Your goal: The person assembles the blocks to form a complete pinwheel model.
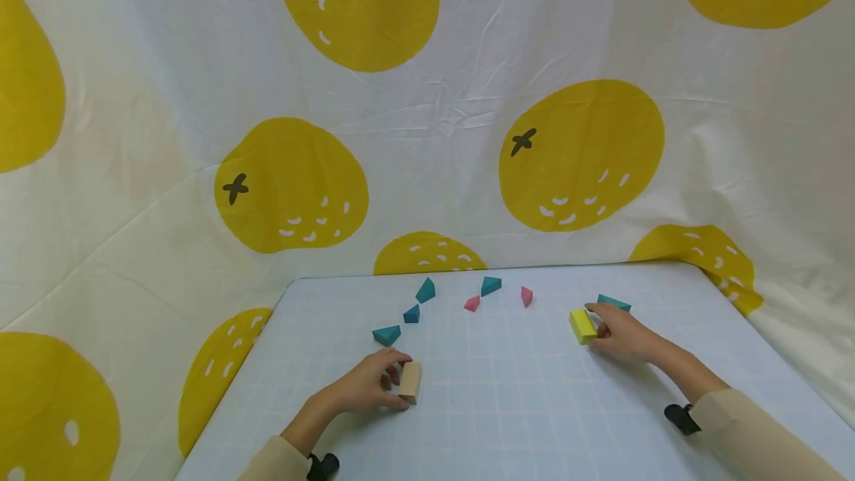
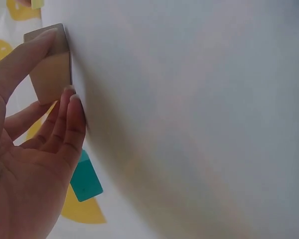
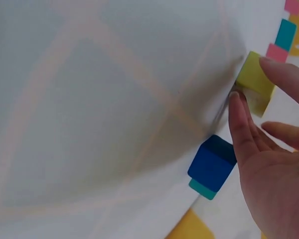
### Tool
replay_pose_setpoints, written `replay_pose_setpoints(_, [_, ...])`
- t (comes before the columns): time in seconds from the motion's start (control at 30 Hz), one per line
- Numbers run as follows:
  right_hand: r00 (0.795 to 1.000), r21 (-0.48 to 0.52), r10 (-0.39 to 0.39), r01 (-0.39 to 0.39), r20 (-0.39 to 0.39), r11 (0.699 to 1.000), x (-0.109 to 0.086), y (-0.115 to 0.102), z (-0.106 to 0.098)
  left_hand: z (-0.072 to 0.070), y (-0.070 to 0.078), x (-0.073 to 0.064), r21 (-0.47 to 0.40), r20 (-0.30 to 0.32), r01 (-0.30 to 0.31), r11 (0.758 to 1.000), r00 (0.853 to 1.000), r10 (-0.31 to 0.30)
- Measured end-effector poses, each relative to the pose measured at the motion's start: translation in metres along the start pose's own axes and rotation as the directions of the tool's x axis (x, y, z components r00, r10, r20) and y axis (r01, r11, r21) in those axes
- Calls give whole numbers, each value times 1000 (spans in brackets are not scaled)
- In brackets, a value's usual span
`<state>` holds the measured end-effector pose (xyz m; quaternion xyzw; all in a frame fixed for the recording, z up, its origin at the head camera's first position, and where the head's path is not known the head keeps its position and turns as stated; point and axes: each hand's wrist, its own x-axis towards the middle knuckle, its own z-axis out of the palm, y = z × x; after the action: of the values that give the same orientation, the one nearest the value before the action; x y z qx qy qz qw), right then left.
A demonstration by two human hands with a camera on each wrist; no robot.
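Thumb [image 2: 27, 57] and fingers [image 2: 75, 119] of the left hand [image 1: 370, 383] pinch a plain wooden block [image 1: 410, 383] over the near part of the white table [image 1: 508, 421]. Well apart from it, farther to the right, the right hand [image 1: 621, 332] pinches a yellow block [image 1: 583, 326] between thumb and fingers.

The head view alone takes in the whole spread: a teal block [image 1: 387, 335] just beyond the left hand, a small blue block [image 1: 411, 314] past that, and two pink blocks [image 1: 472, 303] [image 1: 527, 296] near the far edge. Another teal block [image 1: 613, 303] is partly covered by the right hand.

The right wrist view shows what that hand hides from the head camera: a dark blue block [image 3: 213, 164] near the fingers, with a strip of teal [image 3: 202, 189] showing past it. The left wrist view gives the thumb lying along one face of the wooden block and the fingertips at its opposite edge, a contact seen only from the side in the head view. Whether either held block touches the table, I cannot tell.
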<state>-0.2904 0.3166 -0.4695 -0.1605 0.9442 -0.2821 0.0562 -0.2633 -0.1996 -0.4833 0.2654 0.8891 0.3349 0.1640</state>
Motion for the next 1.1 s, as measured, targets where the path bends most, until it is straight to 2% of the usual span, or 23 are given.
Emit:
replay_pose_setpoints(0.27, [1000, 46, 14, -14, 9, 999, 4, 3, 1, 1, 1, 1, -57, 16, 40, 998, 999, -39])
replay_pose_setpoints(0.63, [999, 68, 38, -38, 7, 997, 8, 4, 1, 1, 1, 2, -70, -1, 42, 997, 999, -42])
replay_pose_setpoints(0.9, [999, 91, 31, -29, -16, 995, 8, 7, 2, 2, 3, 2, -95, 3, 33, 995, 999, -33])
replay_pose_setpoints(1.1, [1000, 124, -9, 12, -28, 992, 4, 2, 2, 5, 11, 2, -115, 10, 41, 993, 999, -40])
